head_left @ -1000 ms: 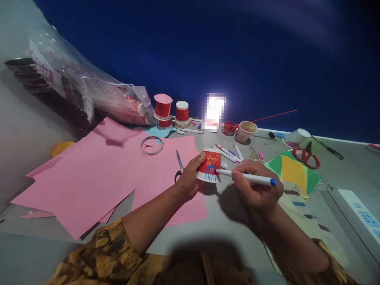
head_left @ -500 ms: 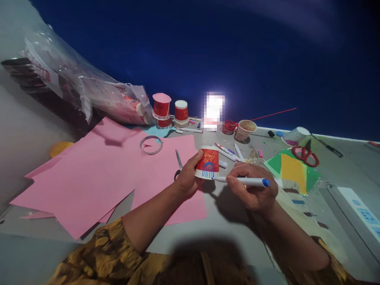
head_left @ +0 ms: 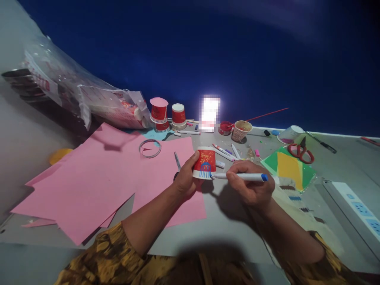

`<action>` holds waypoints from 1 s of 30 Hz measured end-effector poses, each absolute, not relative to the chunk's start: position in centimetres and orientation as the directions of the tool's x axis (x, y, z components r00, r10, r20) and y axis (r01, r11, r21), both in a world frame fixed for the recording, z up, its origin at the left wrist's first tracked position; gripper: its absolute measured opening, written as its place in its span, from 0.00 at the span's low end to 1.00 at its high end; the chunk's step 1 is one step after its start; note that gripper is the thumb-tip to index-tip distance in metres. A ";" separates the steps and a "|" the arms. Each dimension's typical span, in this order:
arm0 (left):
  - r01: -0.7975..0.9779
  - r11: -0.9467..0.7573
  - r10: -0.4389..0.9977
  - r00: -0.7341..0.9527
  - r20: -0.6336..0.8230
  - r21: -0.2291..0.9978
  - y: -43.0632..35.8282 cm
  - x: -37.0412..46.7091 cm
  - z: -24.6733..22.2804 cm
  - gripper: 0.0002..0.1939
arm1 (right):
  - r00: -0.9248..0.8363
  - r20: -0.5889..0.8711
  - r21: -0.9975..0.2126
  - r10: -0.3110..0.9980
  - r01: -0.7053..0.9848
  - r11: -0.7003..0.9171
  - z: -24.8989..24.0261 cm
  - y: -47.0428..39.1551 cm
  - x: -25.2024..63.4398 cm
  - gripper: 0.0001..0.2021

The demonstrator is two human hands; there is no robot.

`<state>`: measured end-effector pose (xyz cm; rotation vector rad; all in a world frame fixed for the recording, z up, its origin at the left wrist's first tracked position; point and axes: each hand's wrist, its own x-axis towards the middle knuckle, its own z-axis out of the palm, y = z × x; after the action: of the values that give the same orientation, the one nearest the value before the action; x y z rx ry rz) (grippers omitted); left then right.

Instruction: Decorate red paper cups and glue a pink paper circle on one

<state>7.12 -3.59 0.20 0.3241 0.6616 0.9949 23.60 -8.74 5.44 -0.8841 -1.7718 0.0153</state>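
Note:
My left hand (head_left: 187, 174) grips a red and white paper cup (head_left: 209, 156) that is upside down, its white rim at the bottom. Blue lines drawn under a blue arch show on the cup's side, below gold characters. In my right hand (head_left: 252, 184) is a white marker (head_left: 241, 177) with a blue end, held nearly level. Its tip meets the cup near the lower right of the blue lines. Scissors (head_left: 177, 160) lie partly hidden behind my left hand, on pink paper (head_left: 89, 178).
Stacked cups (head_left: 159, 111) and another cup (head_left: 178, 115) stand at the back, beside a plastic bag (head_left: 113, 105). A tape ring (head_left: 150, 148) lies on the pink paper. To the right are loose markers (head_left: 222, 152), a patterned cup (head_left: 242, 130), red-handled scissors (head_left: 301, 152) and a power strip (head_left: 356, 209).
The marker's tip has shifted slightly along the cup near its rim, and the blue lines look a little denser. Both hands keep their holds. The whole view has shifted slightly.

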 end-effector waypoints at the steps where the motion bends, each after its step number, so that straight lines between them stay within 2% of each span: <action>1: -0.665 0.518 0.854 0.376 -0.358 0.538 -3.5 7.1 0.2 0.21 | -0.090 0.822 -0.426 0.562 0.558 0.712 5.3 -8.7 23.6 0.06; 5: -0.652 0.503 0.864 0.372 -0.339 0.567 -3.4 7.1 0.2 0.21 | -0.031 0.841 -0.427 0.540 0.575 0.698 4.8 -8.4 23.6 0.04; 17: -0.637 0.466 0.885 0.341 -0.317 0.615 -3.5 7.3 0.0 0.20 | -0.034 0.861 -0.412 0.508 0.539 0.734 4.6 -8.2 23.6 0.06; 23: -0.590 0.432 0.902 0.282 -0.328 0.682 -3.2 6.7 -0.1 0.24 | -0.066 0.849 -0.418 0.525 0.525 0.741 4.3 -8.6 23.5 0.06; 30: -0.589 0.358 0.933 0.255 -0.254 0.725 -3.0 6.7 -0.4 0.23 | -0.079 0.846 -0.411 0.528 0.534 0.739 4.5 -8.7 23.3 0.07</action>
<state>6.70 -2.99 -0.38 0.5530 0.7425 1.1078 23.31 -8.69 4.49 -0.8470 -1.7207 -0.0069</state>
